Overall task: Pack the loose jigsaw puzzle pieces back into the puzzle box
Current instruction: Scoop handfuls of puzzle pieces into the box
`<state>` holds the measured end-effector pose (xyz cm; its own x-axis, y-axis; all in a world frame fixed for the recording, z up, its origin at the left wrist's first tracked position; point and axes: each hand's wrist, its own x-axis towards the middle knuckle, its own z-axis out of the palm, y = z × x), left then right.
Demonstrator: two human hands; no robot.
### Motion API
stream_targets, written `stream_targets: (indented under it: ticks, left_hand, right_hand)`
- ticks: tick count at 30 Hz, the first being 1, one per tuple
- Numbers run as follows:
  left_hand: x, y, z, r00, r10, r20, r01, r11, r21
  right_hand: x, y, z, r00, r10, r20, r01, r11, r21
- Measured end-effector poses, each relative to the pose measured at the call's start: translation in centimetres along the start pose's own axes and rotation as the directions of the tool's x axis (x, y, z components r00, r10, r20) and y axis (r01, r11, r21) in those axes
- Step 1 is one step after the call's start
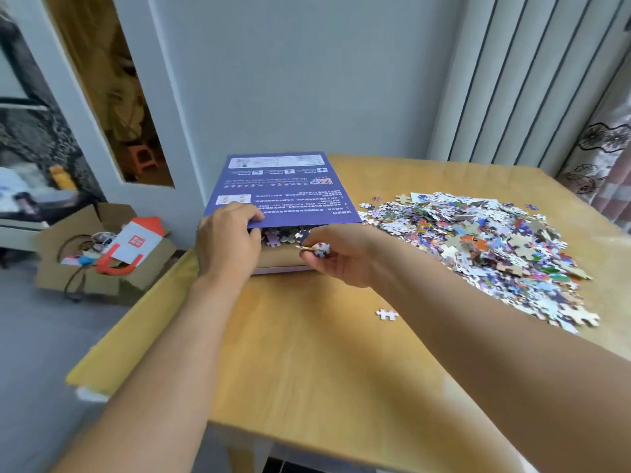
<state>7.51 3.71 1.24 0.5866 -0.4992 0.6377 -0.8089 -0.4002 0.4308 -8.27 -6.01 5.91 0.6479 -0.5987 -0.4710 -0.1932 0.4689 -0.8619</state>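
The wooden worktop (324, 353) carries a heap of loose puzzle pieces (485, 247) at 3 o'clock. At 12 o'clock sits the puzzle box (283, 259), pieces visible inside, its purple lid (283, 189) (printed side up) lifted at the near edge by the left hand (227, 240), which grips it. The right hand (336, 259) pinches a few pieces (319, 249) at the box opening. One stray piece (387, 314) lies alone toward 5 o'clock of the box.

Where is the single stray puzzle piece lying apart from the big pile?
In the head view, the stray piece lies alone on the wooden table, just left of the right forearm, nearer the camera than the purple puzzle box.
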Motion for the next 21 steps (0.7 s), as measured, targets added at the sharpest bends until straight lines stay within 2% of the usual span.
stream_targets:
  ticks: [3,7,12,16,18,21]
  left_hand:
    - [0.3,0.1,-0.5,0.997,0.001,-0.072,-0.006,0.998,-0.066]
    - [0.2,0.5,-1.2,0.984,0.028,-0.178,-0.047,0.994,-0.102]
    - [-0.4,1.1,-1.2,0.977,0.072,-0.198,-0.094,0.990,-0.104]
    - [-0.6,1.0,-1.4,0.977,0.081,-0.199,-0.104,0.989,-0.108]
    - [-0.7,1.0,-1.3,0.978,0.081,-0.194,-0.104,0.988,-0.113]
    - [-0.8,1.0,-1.2,0.980,0.084,-0.179,-0.106,0.988,-0.113]
  right_hand:
    - [1.1,-0.6,1.6,0.996,0.051,-0.069,-0.052,0.999,-0.007]
    - [2.0,-1.5,3.1,0.994,0.042,-0.104,-0.037,0.998,0.050]
    - [2.9,-1.6,4.1,0.994,-0.100,0.045,0.084,0.956,0.280]
    - [2.9,-1.0,2.7,0.972,-0.208,0.113,0.183,0.963,0.197]
    - [2.7,-0.7,1.3,0.964,-0.245,0.102,0.219,0.952,0.214]
    - [1.1,-0.2,-0.8,0.940,-0.290,0.181,0.244,0.940,0.237]
